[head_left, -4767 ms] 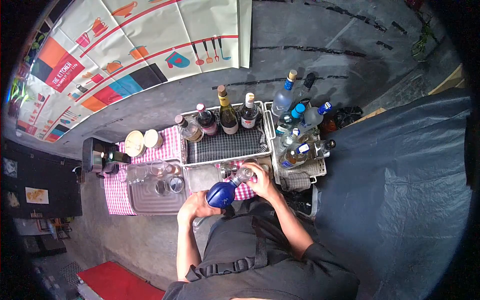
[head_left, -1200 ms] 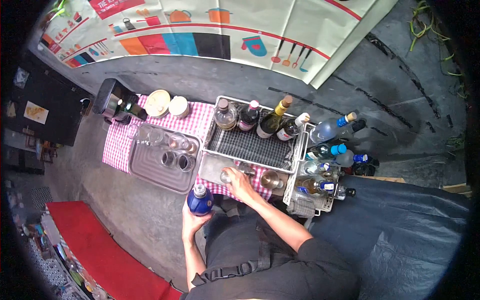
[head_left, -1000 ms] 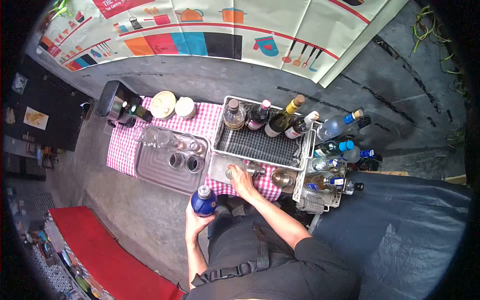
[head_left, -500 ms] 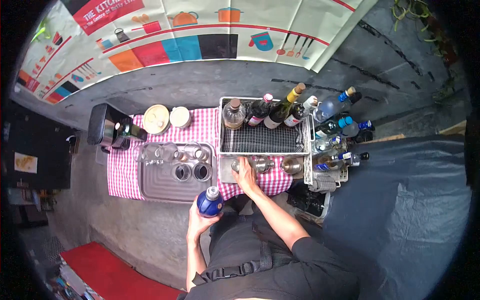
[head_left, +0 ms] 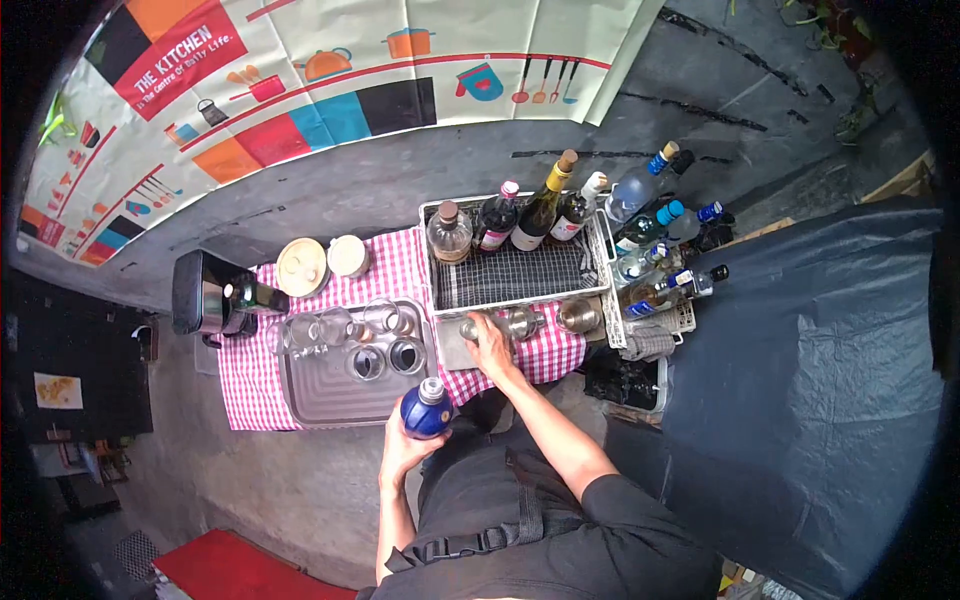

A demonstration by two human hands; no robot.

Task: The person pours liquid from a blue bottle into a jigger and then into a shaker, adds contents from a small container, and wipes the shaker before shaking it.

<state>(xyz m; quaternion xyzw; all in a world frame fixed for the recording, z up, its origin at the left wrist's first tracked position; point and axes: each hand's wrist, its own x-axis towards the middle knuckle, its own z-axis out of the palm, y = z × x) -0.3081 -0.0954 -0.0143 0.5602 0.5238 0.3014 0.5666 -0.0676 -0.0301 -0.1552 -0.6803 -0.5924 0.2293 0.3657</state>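
Observation:
My left hand [head_left: 402, 450] is wrapped round a round blue bottle [head_left: 427, 410] with a silver neck, held upright in front of my body. My right hand [head_left: 489, 347] reaches to a small clear glass item [head_left: 468, 328] at the left end of a row on a grey board [head_left: 455, 352]; its fingers are on it and partly hide it. Beside it lie another clear glass piece [head_left: 523, 322] and a rounded, metallic-looking vessel [head_left: 578, 315]. To the left, a grey tray [head_left: 345, 402] bears several glasses, two of them with dark contents [head_left: 406, 355].
A white wire basket [head_left: 520, 300] with a dark checked cloth and several bottles stands behind the board. More bottles [head_left: 640, 265] crowd the right. At the back left are a black appliance [head_left: 198, 290], a round lidded container [head_left: 302, 267] and a white cup [head_left: 348, 256].
The view has shifted and tilted slightly. My left hand still holds the blue bottle, and my right hand stays at the small glass item.

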